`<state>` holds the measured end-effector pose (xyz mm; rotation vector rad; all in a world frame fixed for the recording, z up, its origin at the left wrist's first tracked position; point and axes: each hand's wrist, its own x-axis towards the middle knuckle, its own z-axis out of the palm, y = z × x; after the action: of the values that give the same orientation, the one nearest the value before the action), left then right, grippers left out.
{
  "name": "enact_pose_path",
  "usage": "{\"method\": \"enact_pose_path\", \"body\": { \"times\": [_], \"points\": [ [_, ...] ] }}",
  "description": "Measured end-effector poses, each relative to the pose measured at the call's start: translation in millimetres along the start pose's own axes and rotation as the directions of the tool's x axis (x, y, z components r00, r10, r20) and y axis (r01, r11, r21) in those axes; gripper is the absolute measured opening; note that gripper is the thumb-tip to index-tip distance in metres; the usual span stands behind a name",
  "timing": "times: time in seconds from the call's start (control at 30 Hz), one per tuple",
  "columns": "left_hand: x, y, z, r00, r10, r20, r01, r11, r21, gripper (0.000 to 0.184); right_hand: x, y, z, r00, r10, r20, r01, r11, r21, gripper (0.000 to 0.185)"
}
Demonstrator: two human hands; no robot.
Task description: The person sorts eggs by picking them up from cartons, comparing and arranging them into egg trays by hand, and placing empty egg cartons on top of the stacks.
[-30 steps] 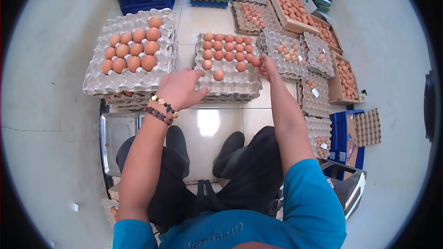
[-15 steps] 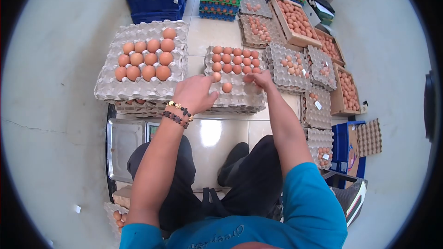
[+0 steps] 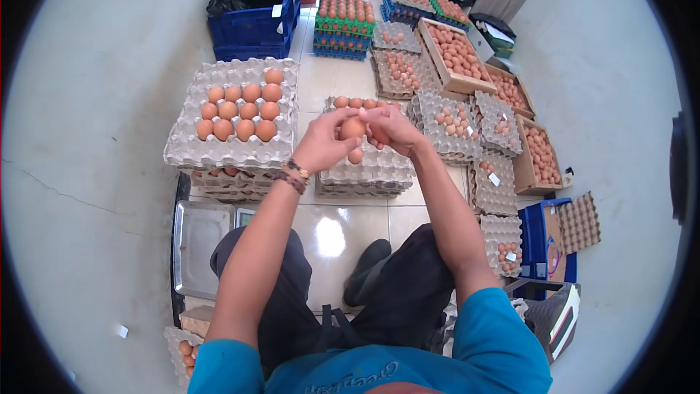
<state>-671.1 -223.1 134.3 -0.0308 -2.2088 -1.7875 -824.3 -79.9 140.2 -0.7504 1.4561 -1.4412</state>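
Left hand and right hand curl close together, arms extended forward

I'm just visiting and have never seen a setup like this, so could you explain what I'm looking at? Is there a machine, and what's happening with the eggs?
There is no machine arm here: these are a person's own bare hands. The view comes from a camera worn on the head, looking forward and down, so the teal shirt appears at the bottom.

The left hand holds an egg between thumb and fingers. The right hand is right beside it; whether it also holds something is unclear.

Below the hands is a partly filled cardboard egg tray, on a stack. To its left stands a larger tray stack, also with eggs on top. To the right are more trays and the wooden crates of eggs.
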Motion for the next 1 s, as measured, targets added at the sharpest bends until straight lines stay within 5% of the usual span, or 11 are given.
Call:
{"method": "enact_pose_path", "body": {
  "times": [0.07, 0.17, 0.2, 0.4, 0.5, 0.6, 0.8, 1.0],
  "points": [
    [-2.4, 8.6, -15.6, 0.995, -0.077, 0.070, 0.093, 0.960, -0.264, 0.049, -4.6, -7.9, -0.8, 0.999, 0.033, 0.029, -0.037, 0.984, 0.174, 0.041],
    [-14.5, 36.2, -29.7, 0.959, -0.209, 0.193, 0.284, 0.706, -0.649, 0.056, -18.1, -31.4, 20.9, 0.996, -0.064, 0.060, 0.034, 0.914, 0.405, 0.037],
    [-15.4, 35.6, -33.5, 0.957, -0.151, 0.246, 0.280, 0.697, -0.661, 0.054, -19.5, -32.5, 18.3, 0.979, -0.126, 0.160, 0.041, 0.891, 0.451, 0.038],
    [-26.1, 42.5, -45.3, 0.950, -0.097, 0.296, 0.312, 0.265, -0.912, 0.060, -30.5, -42.4, 38.6, 0.984, -0.167, 0.063, 0.133, 0.922, 0.364, 0.035],
    [-30.5, 47.3, -48.7, 0.940, -0.147, 0.307, 0.334, 0.225, -0.915, 0.063, -33.8, -39.7, 51.0, 0.968, -0.225, -0.106, 0.241, 0.955, 0.174, 0.040],
    [-31.5, 57.0, -47.4, 0.932, -0.236, 0.277, 0.343, 0.316, -0.885, 0.061, -41.2, -43.1, 52.5, 0.952, -0.287, -0.102, 0.276, 0.955, -0.111, 0.051],
    [-28.1, 44.9, -38.6, 0.926, -0.290, 0.243, 0.375, 0.619, -0.690, 0.059, -54.7, -41.7, 66.4, 0.920, -0.384, -0.080, 0.369, 0.916, -0.156, 0.054],
    [-28.5, 44.2, -31.4, 0.906, -0.369, 0.206, 0.419, 0.726, -0.545, 0.051, -49.3, -28.7, 67.2, 0.902, -0.431, -0.029, 0.398, 0.855, -0.332, 0.060]
  ]
}}
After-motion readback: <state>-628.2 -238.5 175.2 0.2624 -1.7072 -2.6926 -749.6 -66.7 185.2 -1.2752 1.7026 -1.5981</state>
